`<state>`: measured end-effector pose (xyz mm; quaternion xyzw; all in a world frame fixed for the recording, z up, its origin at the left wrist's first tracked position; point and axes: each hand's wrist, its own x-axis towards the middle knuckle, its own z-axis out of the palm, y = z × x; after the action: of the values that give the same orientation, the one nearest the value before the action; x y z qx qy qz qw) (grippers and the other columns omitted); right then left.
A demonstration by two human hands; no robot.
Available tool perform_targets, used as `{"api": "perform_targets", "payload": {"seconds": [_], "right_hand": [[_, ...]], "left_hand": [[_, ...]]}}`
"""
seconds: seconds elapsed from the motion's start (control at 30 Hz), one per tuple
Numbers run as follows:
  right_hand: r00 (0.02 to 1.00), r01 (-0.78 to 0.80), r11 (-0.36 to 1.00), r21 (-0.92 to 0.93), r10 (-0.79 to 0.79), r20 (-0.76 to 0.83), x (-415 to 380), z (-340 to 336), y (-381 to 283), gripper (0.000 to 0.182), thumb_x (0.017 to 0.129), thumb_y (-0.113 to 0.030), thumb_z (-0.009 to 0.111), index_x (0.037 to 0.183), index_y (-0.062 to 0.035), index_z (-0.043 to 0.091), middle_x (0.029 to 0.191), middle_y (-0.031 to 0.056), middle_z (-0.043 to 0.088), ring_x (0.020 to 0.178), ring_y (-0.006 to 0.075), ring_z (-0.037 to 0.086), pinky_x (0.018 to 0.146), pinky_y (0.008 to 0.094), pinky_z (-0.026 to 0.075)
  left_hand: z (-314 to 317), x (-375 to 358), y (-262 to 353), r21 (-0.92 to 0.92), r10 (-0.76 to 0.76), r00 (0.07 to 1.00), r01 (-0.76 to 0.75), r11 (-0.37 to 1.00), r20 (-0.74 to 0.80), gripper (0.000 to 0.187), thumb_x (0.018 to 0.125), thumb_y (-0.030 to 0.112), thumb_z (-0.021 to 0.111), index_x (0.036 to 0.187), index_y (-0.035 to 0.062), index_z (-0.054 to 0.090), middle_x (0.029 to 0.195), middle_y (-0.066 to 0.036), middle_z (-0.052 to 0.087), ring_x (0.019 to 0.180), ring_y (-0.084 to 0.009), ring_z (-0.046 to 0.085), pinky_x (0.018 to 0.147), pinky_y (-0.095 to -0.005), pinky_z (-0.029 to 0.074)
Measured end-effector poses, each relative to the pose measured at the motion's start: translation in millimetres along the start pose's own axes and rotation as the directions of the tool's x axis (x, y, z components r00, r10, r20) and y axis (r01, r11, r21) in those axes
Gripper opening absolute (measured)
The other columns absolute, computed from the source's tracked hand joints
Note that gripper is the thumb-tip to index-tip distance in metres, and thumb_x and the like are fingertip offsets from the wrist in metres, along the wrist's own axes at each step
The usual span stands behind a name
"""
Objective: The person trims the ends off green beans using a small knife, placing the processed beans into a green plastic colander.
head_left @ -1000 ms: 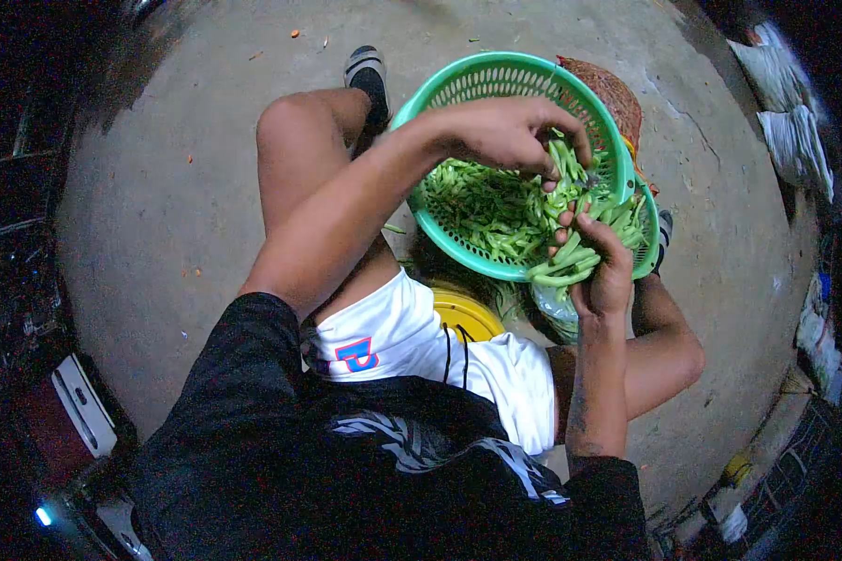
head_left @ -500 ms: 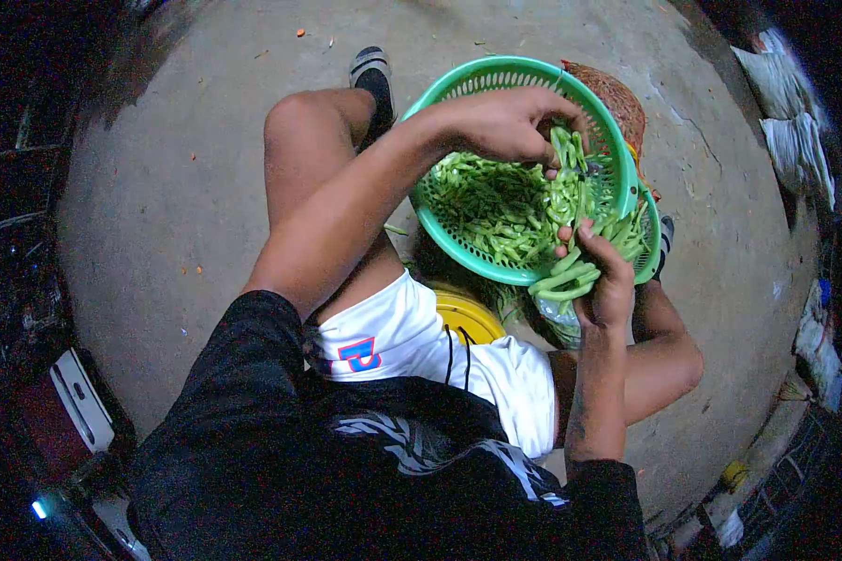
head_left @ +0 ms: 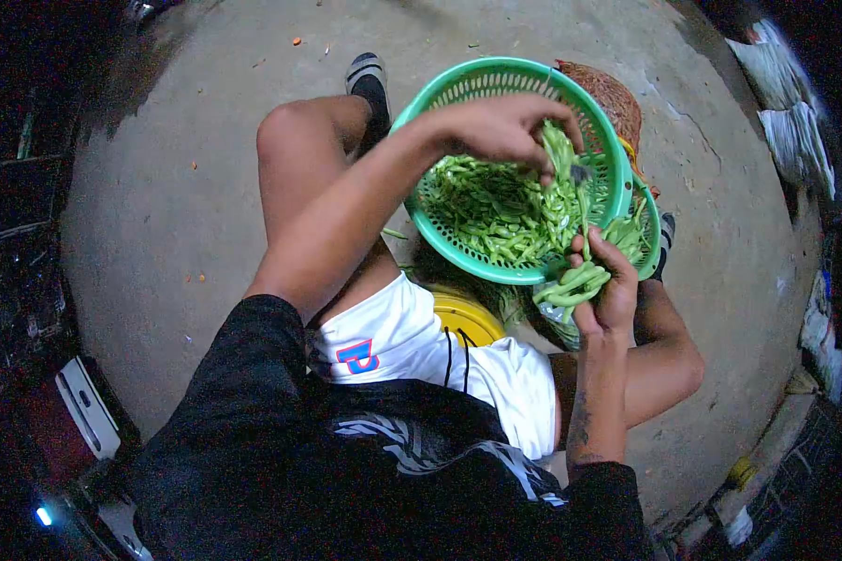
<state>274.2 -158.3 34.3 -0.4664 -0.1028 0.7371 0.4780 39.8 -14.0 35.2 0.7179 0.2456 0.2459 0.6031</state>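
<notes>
My right hand (head_left: 616, 285) is closed around several whole green beans (head_left: 575, 283) beside the rim of a green plastic colander (head_left: 458, 254). One bean (head_left: 586, 224) rises from its fingertips toward a small dark object (head_left: 581, 175) inside the colander, whose kind I cannot tell. Over the colander, my left hand (head_left: 505, 131) curls its fingers around blurred green bean strips (head_left: 558, 150). Below it lies a heap of sliced green beans (head_left: 496, 220).
A second green basket (head_left: 647, 252) with whole beans sits under the colander's right side. A reddish mesh sack (head_left: 613, 98) stands behind. Between my legs is a yellow round object (head_left: 463, 316). White sacks (head_left: 795, 150) lie at the far right of the concrete floor (head_left: 187, 187).
My right hand has shifted slightly right and down with its beans, one bean now pointing upward. My left hand's fingers have moved slightly and are more blurred.
</notes>
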Motion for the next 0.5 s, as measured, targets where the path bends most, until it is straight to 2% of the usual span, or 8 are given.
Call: {"api": "perform_targets", "payload": {"seconds": [0.07,0.13,0.17,0.27,0.3,0.33,0.4,0.5], "right_hand": [[1.0,-0.006,1.0,-0.005,0.006,0.019,0.4,-3.0,1.7,0.022,0.092,-0.014,0.069,0.111,-0.0055,0.063,0.083,0.0071,0.07,0.066,0.0151,0.064,0.057,0.0283,0.055],[0.999,-0.015,1.0,0.019,0.014,0.041,-0.2,-6.7,1.2,0.022,0.092,-0.014,0.068,0.112,-0.0054,0.063,0.084,0.0066,0.07,0.066,0.0151,0.064,0.056,0.0288,0.055],[0.999,-0.021,0.999,0.05,0.019,0.037,-1.3,-7.1,0.4,0.024,0.093,-0.014,0.067,0.114,-0.0051,0.062,0.084,0.0064,0.07,0.066,0.0151,0.064,0.055,0.0294,0.055],[1.0,-0.005,1.0,0.028,0.004,0.018,3.9,-12.6,0.2,0.025,0.093,-0.014,0.067,0.115,-0.0049,0.062,0.085,0.0061,0.069,0.066,0.0149,0.063,0.056,0.0297,0.055],[1.0,-0.003,1.0,0.03,0.002,0.021,4.2,-9.4,0.0,0.025,0.093,-0.014,0.067,0.115,-0.0049,0.062,0.085,0.0061,0.069,0.066,0.0149,0.063,0.056,0.0297,0.055],[1.0,-0.001,1.0,0.024,0.001,0.025,3.2,-4.9,0.6,0.025,0.093,-0.014,0.067,0.115,-0.0048,0.062,0.085,0.0059,0.069,0.066,0.0149,0.063,0.056,0.0296,0.055],[1.0,-0.004,1.0,0.014,0.004,0.02,3.8,-3.3,1.1,0.026,0.093,-0.014,0.067,0.116,-0.0047,0.061,0.084,0.0057,0.068,0.066,0.0148,0.063,0.056,0.0295,0.055],[0.997,-0.026,0.999,0.042,0.023,0.073,3.6,-7.5,1.4,0.023,0.095,-0.016,0.065,0.114,-0.005,0.061,0.085,0.0043,0.068,0.067,0.0138,0.062,0.058,0.0301,0.054]], "left_hand": [[2.3,2.0,3.6,0.101,-0.07,0.996,0.064,0.993,0.058,0.042,0.083,-0.002,0.069,0.124,0.0018,0.062,0.098,-0.007,0.07,0.087,-0.0117,0.068,0.075,-0.0278,0.054],[-10.6,2.3,0.0,0.048,-0.057,0.989,0.051,0.998,0.134,0.04,0.083,-0.001,0.069,0.122,0.0011,0.062,0.098,-0.007,0.07,0.087,-0.0123,0.068,0.075,-0.0281,0.054],[-16.7,0.9,-2.5,-0.104,-0.126,0.985,0.139,0.985,0.118,0.038,0.085,0.0,0.068,0.122,0.0009,0.062,0.098,-0.007,0.069,0.086,-0.0125,0.067,0.074,-0.0284,0.054],[-25.9,-0.7,-11.8,-0.031,-0.125,0.992,0.125,0.992,0.004,0.035,0.088,0.001,0.067,0.122,0.0008,0.061,0.1,-0.006,0.069,0.086,-0.0125,0.067,0.073,-0.0286,0.054],[-20.5,-0.5,-11.4,-0.119,-0.11,0.993,0.113,0.986,0.034,0.035,0.088,0.001,0.068,0.122,0.0014,0.061,0.104,-0.007,0.069,0.087,-0.012,0.067,0.074,-0.0275,0.053],[-11.1,0.3,-4.2,0.008,-0.095,0.994,0.095,0.995,0.045,0.035,0.087,0.002,0.07,0.121,0.0015,0.06,0.106,-0.01,0.07,0.087,-0.012,0.068,0.073,-0.0267,0.053],[4.0,1.9,3.3,-0.025,-0.146,0.97,0.154,0.988,0.192,0.037,0.086,0.001,0.071,0.121,0.0016,0.061,0.109,-0.01,0.071,0.088,-0.0117,0.068,0.073,-0.0265,0.052],[-7.6,-1.3,-2.7,-0.061,-0.102,0.984,0.112,0.992,0.147,0.035,0.086,0.002,0.071,0.12,0.0018,0.061,0.104,-0.008,0.069,0.089,-0.0131,0.068,0.074,-0.0275,0.053]]}}
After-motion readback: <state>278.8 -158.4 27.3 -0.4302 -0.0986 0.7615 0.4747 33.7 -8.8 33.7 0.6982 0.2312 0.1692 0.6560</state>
